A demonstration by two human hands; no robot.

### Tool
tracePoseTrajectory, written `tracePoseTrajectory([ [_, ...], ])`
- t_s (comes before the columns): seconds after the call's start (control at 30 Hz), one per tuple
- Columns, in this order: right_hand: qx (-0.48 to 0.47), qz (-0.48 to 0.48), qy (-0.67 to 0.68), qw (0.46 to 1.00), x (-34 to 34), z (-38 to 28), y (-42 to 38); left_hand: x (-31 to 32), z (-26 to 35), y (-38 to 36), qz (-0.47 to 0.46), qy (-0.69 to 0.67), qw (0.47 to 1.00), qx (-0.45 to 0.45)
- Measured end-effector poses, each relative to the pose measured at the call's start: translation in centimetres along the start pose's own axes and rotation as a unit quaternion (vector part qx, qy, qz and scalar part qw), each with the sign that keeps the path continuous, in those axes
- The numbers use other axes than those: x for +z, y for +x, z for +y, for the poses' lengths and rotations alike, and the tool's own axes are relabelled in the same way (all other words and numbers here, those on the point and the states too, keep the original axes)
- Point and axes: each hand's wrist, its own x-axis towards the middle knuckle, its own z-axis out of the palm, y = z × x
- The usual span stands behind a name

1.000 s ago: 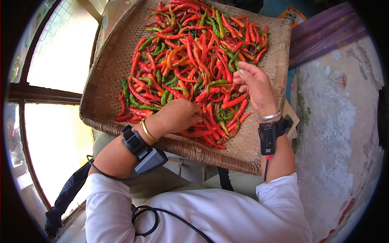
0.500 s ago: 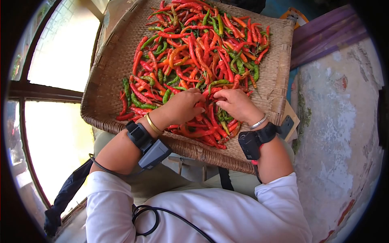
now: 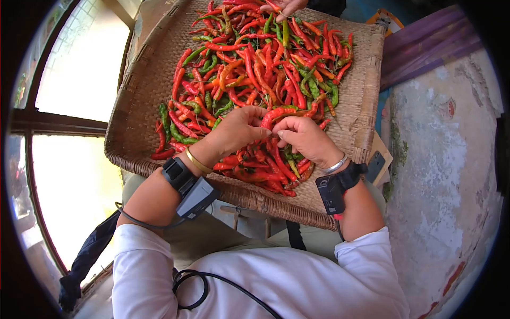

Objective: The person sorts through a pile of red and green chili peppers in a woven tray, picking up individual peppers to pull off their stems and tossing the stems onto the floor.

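Left hand [image 3: 239,130]: fingers curled, pinching one end of a red chili [image 3: 280,112] w/ thumb + fingertips.
Right hand [image 3: 305,139]: fingers bent in, gripping same chili's other end; hands nearly touching.
Chili: raised just above the chili pile [image 3: 255,74], near its front edge.
Pile: red, orange + green chilies spread over woven tray [image 3: 141,101].
Tray: rested on person's lap, tilted toward window side.
Other hand [image 3: 287,6]: co-worker's, at tray's far rim, touching chilies; fingers' state unclear.
Wrists: black devices strapped on both; bangles too.

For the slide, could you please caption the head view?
Left hand and right hand pinch one red chili above a woven tray heaped with chilies; another person's hand reaches in.
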Motion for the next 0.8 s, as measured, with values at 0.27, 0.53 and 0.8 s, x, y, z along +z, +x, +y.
tracePoseTrajectory([
  [0.27, -0.072, 0.058, 0.166, 0.982, 0.4, -0.1, -0.4, 0.3, 0.1, -2.0, -0.031, 0.054, 0.998, 0.02],
  [0.53, -0.043, 0.015, 0.368, 0.929, 0.0, 0.4, -0.3, 0.6, 0.2, -2.3, -0.031, -0.015, 0.999, 0.032],
  [0.8, 0.002, -0.029, 0.3, 0.954, -1.9, 0.2, -0.8, -0.7, 0.7, -2.2, 0.086, -0.169, 0.98, 0.053],
])
